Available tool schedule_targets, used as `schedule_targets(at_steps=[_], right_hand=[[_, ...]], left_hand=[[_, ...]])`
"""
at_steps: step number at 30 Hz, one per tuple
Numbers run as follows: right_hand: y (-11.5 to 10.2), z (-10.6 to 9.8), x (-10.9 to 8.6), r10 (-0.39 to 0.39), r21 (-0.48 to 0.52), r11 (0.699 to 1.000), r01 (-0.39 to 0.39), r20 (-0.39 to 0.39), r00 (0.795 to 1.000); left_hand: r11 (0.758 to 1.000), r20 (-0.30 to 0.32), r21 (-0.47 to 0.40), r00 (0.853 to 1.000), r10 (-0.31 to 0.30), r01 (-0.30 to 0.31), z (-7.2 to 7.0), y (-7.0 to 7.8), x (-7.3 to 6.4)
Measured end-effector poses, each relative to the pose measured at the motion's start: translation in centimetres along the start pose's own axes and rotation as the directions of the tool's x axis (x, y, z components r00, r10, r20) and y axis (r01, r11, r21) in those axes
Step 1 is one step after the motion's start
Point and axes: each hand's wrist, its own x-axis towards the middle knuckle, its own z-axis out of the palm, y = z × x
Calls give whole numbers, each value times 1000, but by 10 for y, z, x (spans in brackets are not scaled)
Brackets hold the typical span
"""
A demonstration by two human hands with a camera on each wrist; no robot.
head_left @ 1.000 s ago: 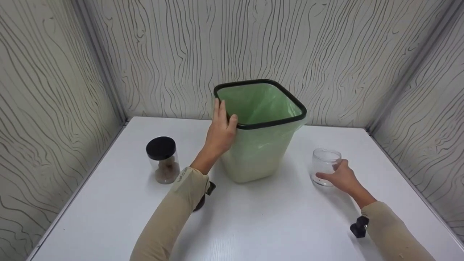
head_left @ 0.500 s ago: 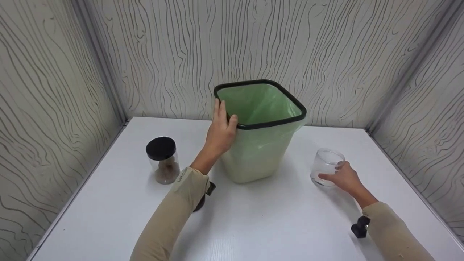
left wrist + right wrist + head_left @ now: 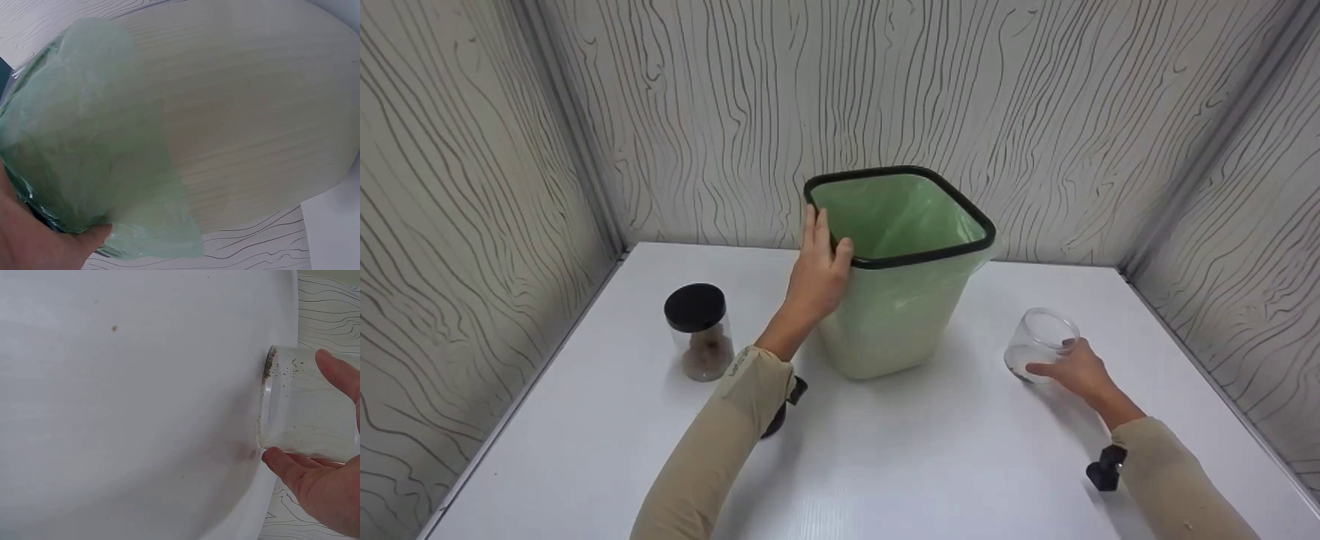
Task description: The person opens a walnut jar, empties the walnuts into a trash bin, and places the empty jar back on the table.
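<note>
- The clear jar (image 3: 1041, 349) was at 4 o'clock in the head view, tilted, its mouth towards 1 o'clock; whether its base edge touched the white tabletop (image 3: 885, 457) you couldn't tell.
- Your right hand (image 3: 1081, 371) held it from 4 o'clock, thumb and fingers round the wall; smooth plastic or glass could have slipped had that side grip loosened.
- Brown specks (image 3: 269, 371) clung near its base; more tilt could have strewn them across the tabletop.
- The green-lined bin (image 3: 894, 330) stood at 10 o'clock from the jar; a hasty swing that way risked a knock against its wall.
- Your left hand (image 3: 816, 279) lay spread on the black rim (image 3: 926, 258), fingers straight; a hard push there could have tipped the bin, and a tug could have freed the liner (image 3: 84, 112).
- The black-lidded jar (image 3: 705, 345) stood at 8 o'clock, near your left sleeve (image 3: 716, 442); a careless elbow could have toppled it.
</note>
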Motion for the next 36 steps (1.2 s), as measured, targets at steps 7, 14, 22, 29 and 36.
schedule_targets(at_steps=[7, 14, 22, 29, 36], right_hand=[[-2, 0, 0, 12, 7, 1000, -12, -6, 1000], [-5, -1, -2, 22, 0, 1000, -22, -13, 1000], [-16, -5, -14, -105, -52, 994, 100, -96, 990], [-21, -9, -28, -211, -79, 977, 200, -171, 962], [-29, -9, -45, -296, -136, 953, 271, -219, 930]], left_hand=[[1000, -6, -5, 1000, 3, -3, 0, -1, -1], [1000, 5, -3, 1000, 0, 0, -3, -3, -1], [1000, 32, 1, 999, 24, -24, -14, -6, -8], [998, 69, 61, 997, 18, -22, -21, -12, -22], [988, 115, 153, 993, 20, -38, -26, -26, -41]])
